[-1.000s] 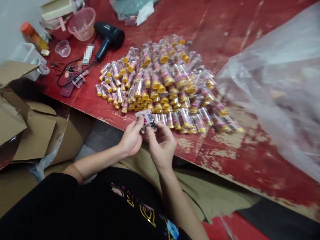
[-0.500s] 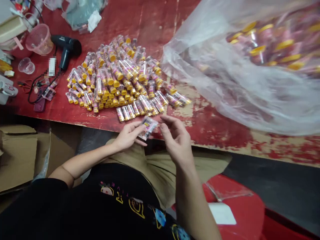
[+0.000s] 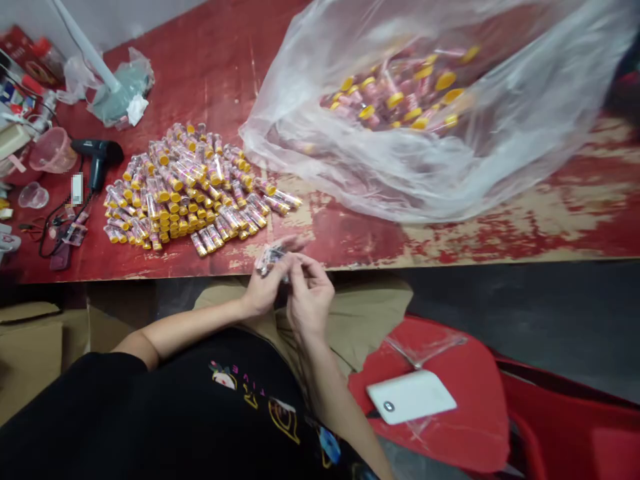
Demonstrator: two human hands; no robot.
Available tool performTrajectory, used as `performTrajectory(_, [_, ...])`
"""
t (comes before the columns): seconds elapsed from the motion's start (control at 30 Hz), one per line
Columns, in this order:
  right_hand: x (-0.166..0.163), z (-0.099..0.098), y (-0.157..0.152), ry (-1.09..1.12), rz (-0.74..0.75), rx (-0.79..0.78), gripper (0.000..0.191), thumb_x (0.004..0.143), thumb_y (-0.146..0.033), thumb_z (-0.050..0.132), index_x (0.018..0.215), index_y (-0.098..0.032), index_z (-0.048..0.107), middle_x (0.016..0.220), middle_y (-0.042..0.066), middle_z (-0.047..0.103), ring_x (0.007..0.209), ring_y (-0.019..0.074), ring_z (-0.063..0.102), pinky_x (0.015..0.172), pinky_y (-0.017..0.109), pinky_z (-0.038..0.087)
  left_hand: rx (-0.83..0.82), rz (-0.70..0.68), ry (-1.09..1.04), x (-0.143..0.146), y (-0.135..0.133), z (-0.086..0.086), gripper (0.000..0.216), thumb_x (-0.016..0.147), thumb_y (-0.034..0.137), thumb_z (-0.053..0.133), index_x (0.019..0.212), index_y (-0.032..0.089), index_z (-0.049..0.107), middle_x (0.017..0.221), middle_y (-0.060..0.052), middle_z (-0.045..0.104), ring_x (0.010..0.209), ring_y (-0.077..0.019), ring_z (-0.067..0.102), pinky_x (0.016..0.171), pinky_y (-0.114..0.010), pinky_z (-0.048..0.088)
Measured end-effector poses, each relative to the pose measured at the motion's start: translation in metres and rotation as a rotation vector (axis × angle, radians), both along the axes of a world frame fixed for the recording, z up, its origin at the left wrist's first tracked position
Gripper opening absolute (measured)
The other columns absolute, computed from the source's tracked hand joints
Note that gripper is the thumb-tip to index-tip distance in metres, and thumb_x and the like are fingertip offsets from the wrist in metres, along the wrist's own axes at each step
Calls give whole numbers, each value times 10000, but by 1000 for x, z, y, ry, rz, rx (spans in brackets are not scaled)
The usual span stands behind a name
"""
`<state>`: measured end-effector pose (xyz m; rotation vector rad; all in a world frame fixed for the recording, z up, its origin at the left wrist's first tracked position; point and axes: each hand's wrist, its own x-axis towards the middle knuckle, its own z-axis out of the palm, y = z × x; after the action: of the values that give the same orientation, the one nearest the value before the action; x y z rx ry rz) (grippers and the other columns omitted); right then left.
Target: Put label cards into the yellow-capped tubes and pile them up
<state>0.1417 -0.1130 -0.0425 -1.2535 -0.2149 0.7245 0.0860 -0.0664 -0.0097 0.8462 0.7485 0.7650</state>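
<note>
My left hand [image 3: 263,291] and my right hand [image 3: 309,299] meet at the near edge of the red table [image 3: 500,227]. Both pinch a small clear-wrapped tube [image 3: 271,257] between their fingertips. Just beyond them lies a heap of small clear tubes with yellow caps [image 3: 190,187], laid in rough rows. A big clear plastic bag [image 3: 425,120] holding more yellow-capped tubes sprawls over the table's right half.
A black hair dryer [image 3: 97,157] with its cord, a pink cup [image 3: 50,150] and small clutter lie at the table's left end. A white phone [image 3: 411,396] rests on a red stool [image 3: 450,413] at my right. Cardboard [image 3: 30,340] lies on the floor at left.
The view has swung right, bringing the plastic bag fully into sight. My hands have come closer together on the small tube at the table's edge.
</note>
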Motion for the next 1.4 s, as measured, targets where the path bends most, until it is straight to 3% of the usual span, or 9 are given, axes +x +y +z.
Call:
performTrajectory(0.2, [29,9,-9,-290,63,-22,301,815,-458,802,830,-181,686,824,28,688,768,156,649,733,298,570,-181,-153,-50,21,12,9,363,778,509,821,773,168,698,1040,-120,802,1175,-268,715,1019,-369,545])
performTrajectory(0.4, [42,4,-2,-597,70,-139,265,955,-428,647,832,-194,669,820,25,654,732,149,608,647,273,484,-262,1,-3,14,29,10,373,742,449,898,828,145,700,905,-85,789,1000,-230,757,928,-349,577])
performTrajectory(0.6, [42,13,10,-664,167,-145,200,966,-398,625,951,-203,669,861,41,708,786,173,671,751,310,558,-159,118,150,-9,41,6,531,514,442,1009,817,131,704,741,10,697,659,-100,633,693,-242,534])
performTrajectory(0.77, [56,18,23,-661,277,-127,233,973,-395,625,945,-183,717,820,33,721,723,155,672,676,274,557,48,175,188,-1,60,-6,459,623,498,955,724,143,682,658,37,618,616,-79,528,633,-214,455])
performTrajectory(0.9, [132,17,79,-804,198,-221,301,992,-351,575,779,-168,683,650,-5,593,627,141,561,639,282,502,114,270,219,25,83,-11,467,697,561,899,682,162,656,639,46,571,617,-82,486,613,-213,428])
performTrajectory(1.0, [217,17,152,-876,23,-321,121,918,-118,582,844,-133,677,861,45,667,876,170,607,932,386,509,50,218,185,42,96,-9,445,673,547,919,781,167,716,713,26,647,658,-100,561,652,-225,497])
performTrajectory(1.17, [288,13,223,-918,130,-380,183,723,1,733,897,-55,736,994,80,717,1177,238,616,1125,454,377,-81,254,176,55,103,-2,550,580,608,941,774,167,676,676,42,615,583,-85,535,528,-209,485])
performTrajectory(1.3, [252,19,170,-902,72,-292,364,884,-252,703,1215,-101,725,1224,122,688,1249,243,617,1030,393,456,-115,292,168,55,103,-5,560,564,598,953,806,169,686,707,32,634,608,-91,550,562,-219,518])
performTrajectory(1.4, [196,25,96,-567,7,28,282,911,-393,754,1144,-236,734,1078,74,702,967,187,705,850,351,569,-101,296,158,53,97,-7,515,595,565,952,793,173,683,730,27,644,652,-97,568,638,-229,539])
